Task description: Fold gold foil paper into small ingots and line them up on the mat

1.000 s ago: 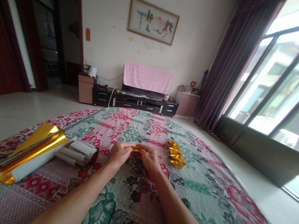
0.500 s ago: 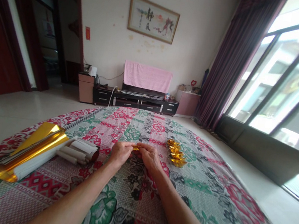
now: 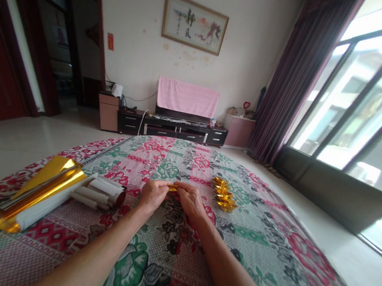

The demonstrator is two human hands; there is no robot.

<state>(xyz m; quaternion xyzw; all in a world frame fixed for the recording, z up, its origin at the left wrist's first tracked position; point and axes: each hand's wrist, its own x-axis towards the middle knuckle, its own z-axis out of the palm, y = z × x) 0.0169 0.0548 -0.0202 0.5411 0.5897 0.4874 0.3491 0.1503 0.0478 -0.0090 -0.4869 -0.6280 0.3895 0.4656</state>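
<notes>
Between my two hands is a small piece of gold foil paper point(image 3: 172, 188), mostly covered by the fingers. My left hand point(image 3: 153, 196) pinches its left end, and my right hand point(image 3: 189, 200) pinches its right end. The fingertips nearly meet just above the cloth. To the right of my right hand stands a row of several folded gold foil paper pieces point(image 3: 224, 195). Off to the left lie gold foil sheets point(image 3: 54, 191), partly curled, beside white paper rolls point(image 3: 98, 192).
A flowered cloth point(image 3: 143, 261) covers the round table under my arms. Beyond it stands a low black cabinet point(image 3: 174, 131) with a pink cloth point(image 3: 187, 96) over a screen. Glazed doors point(image 3: 360, 102) and a purple curtain point(image 3: 289, 71) are at the right.
Both hands keep their pinch on the gold foil paper, in nearly the same place. The whole view has shifted very slightly.
</notes>
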